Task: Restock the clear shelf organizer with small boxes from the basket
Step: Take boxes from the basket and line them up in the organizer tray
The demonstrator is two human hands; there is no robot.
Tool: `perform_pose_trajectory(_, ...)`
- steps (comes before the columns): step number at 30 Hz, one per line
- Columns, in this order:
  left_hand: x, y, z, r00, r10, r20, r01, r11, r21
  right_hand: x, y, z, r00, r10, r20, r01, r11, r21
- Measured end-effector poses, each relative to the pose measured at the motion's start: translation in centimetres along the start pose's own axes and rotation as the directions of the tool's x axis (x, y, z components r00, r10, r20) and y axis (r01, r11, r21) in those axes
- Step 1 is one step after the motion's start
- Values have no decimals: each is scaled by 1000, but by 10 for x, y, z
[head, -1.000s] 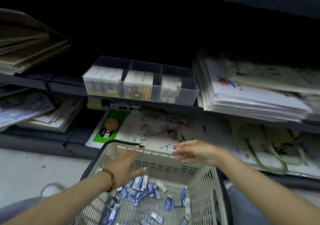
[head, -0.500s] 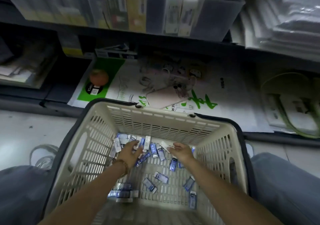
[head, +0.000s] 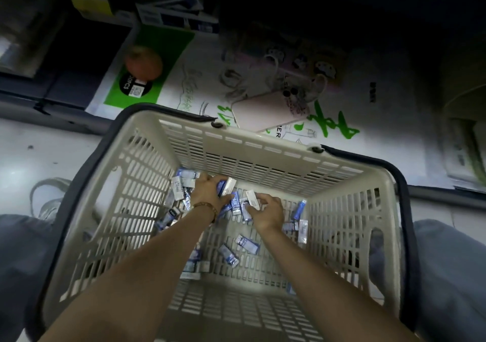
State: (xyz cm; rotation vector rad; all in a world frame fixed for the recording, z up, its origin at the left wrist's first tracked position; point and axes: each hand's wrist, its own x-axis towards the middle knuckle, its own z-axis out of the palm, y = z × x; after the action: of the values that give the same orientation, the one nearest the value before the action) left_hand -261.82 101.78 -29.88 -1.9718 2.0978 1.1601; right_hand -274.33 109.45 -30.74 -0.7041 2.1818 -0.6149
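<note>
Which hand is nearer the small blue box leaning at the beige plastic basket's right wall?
Right. The right hand is just left of the small blue box; the left hand is farther left.

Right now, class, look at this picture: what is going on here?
A person reaches into a beige basket, both hands down among the small boxes scattered on its floor. The left hand, with a bead bracelet at the wrist, grips a couple of them; the right hand curls its fingers around another. This is the gathering stage: nothing is lifted out of the basket yet.
</note>
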Motion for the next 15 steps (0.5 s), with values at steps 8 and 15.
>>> perform_pose_trajectory(8, -4, -5, -4, 995, 10, -102, -45, 934, -354, -3, -5, 4, 996, 83, 14, -85, 985, 153)
perform_pose_trajectory(15, -36, -6, -24, 953, -30, 302, 283, 444, -850, -24, -28, -33, 955, 222, 196, -296, 698, 652)
